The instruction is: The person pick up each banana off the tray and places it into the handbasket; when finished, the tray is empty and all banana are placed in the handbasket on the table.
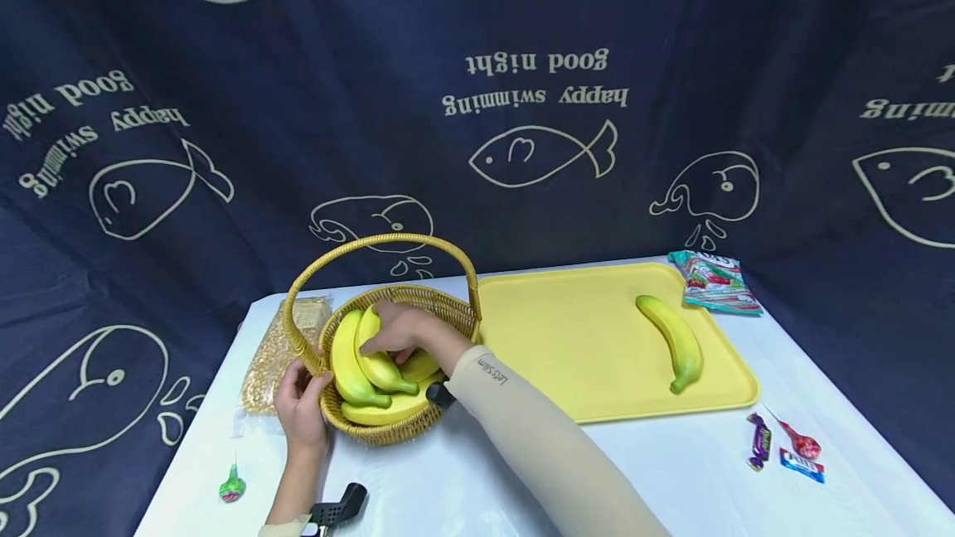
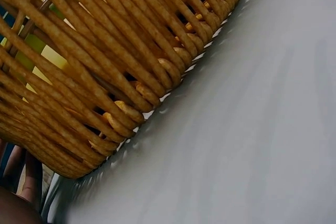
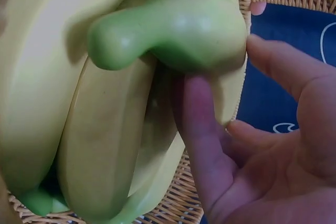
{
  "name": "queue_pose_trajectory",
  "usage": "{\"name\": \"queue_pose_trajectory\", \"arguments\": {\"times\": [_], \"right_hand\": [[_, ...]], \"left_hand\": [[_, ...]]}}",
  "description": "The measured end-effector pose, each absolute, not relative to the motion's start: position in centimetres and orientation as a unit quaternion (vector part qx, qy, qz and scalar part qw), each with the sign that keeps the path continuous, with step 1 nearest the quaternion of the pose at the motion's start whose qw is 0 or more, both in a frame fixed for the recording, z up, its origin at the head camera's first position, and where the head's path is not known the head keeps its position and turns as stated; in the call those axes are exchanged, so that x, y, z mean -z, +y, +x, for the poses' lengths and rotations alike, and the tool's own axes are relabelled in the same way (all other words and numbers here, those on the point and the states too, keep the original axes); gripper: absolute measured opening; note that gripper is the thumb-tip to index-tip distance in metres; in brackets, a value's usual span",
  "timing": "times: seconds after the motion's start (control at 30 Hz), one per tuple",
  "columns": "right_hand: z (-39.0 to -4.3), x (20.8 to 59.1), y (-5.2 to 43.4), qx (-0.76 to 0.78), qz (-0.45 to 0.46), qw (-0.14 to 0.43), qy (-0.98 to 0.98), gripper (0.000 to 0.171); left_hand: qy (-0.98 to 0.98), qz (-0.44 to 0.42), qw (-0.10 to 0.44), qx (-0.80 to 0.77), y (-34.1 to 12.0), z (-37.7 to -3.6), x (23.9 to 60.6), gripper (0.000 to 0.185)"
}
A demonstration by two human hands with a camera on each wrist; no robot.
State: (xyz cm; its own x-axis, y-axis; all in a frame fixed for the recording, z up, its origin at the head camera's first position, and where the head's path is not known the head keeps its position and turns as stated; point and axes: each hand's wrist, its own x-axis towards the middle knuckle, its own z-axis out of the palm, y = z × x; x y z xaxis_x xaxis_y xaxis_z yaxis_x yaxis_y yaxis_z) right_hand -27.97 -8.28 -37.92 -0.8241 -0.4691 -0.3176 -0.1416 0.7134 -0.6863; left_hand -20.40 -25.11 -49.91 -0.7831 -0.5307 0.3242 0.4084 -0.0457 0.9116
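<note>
A wicker basket [image 1: 388,435] with a tall arched handle holds several yellow bananas with green tips [image 1: 346,363]. At its left side, my left hand [image 1: 302,413] grips the rim near the handle's foot; only part of that hand shows beside the weave in the left wrist view. My right hand [image 1: 406,328] reaches inside from the right. Seen from the right wrist, its thumb and fingers pinch one banana [image 3: 197,30] near the green end, above other bananas [image 3: 105,129]. Some fingertips are hidden behind the fruit.
A yellow tray [image 1: 552,338] lies right of the basket, with one banana [image 1: 675,342] on it. A snack bag [image 1: 716,283] overlaps its far right corner. Wrapped sweets [image 1: 759,442] and a red lollipop [image 1: 804,443] lie front right; a bag of grains [image 1: 272,363] and a green lollipop [image 1: 232,486] lie left.
</note>
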Motion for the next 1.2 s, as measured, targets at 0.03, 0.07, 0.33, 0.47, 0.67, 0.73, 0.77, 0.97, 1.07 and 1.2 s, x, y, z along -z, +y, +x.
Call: {"name": "queue_pose_trajectory", "arguments": {"times": [0.03,0.07,0.33,0.47,0.67,0.73,0.77,0.97,1.07,1.2], "right_hand": [[-28.0,38.0,-8.5,0.332,-0.167,0.238,0.897,0.080],[-28.0,38.1,-8.7,0.325,-0.165,0.233,0.901,0.079],[-28.0,38.3,-9.0,0.309,-0.169,0.222,0.909,0.076],[-28.0,37.9,-8.3,0.336,-0.175,0.236,0.895,0.076],[-28.4,36.6,-5.7,0.342,-0.211,0.218,0.889,0.072],[-28.3,36.2,-4.5,0.315,-0.234,0.196,0.899,0.068],[-28.2,36.1,-3.9,0.301,-0.248,0.182,0.903,0.064],[-26.9,35.4,1.7,0.264,-0.333,0.101,0.899,0.043],[-26.2,35.6,5.4,0.256,-0.356,0.071,0.896,0.036],[-25.5,36.1,10.6,0.257,-0.353,0.057,0.898,0.030]], "left_hand": [[-0.611,0.052,0.324,0.721,-25.1,-20.3,49.9,0.031],[-0.608,0.050,0.322,0.724,-25.2,-20.3,50.0,0.031],[-0.605,0.044,0.324,0.726,-25.2,-20.3,50.2,0.031],[-0.609,0.053,0.322,0.723,-25.3,-20.1,50.3,0.032],[-0.607,0.056,0.324,0.724,-25.2,-20.2,50.3,0.031],[-0.604,0.056,0.323,0.727,-25.1,-20.2,50.4,0.031],[-0.603,0.055,0.323,0.727,-25.1,-20.1,50.4,0.031],[-0.603,0.047,0.321,0.729,-25.2,-20.3,50.2,0.031],[-0.608,0.041,0.321,0.725,-25.4,-20.6,50.0,0.031],[-0.617,0.051,0.320,0.717,-25.5,-20.5,50.0,0.031]]}}
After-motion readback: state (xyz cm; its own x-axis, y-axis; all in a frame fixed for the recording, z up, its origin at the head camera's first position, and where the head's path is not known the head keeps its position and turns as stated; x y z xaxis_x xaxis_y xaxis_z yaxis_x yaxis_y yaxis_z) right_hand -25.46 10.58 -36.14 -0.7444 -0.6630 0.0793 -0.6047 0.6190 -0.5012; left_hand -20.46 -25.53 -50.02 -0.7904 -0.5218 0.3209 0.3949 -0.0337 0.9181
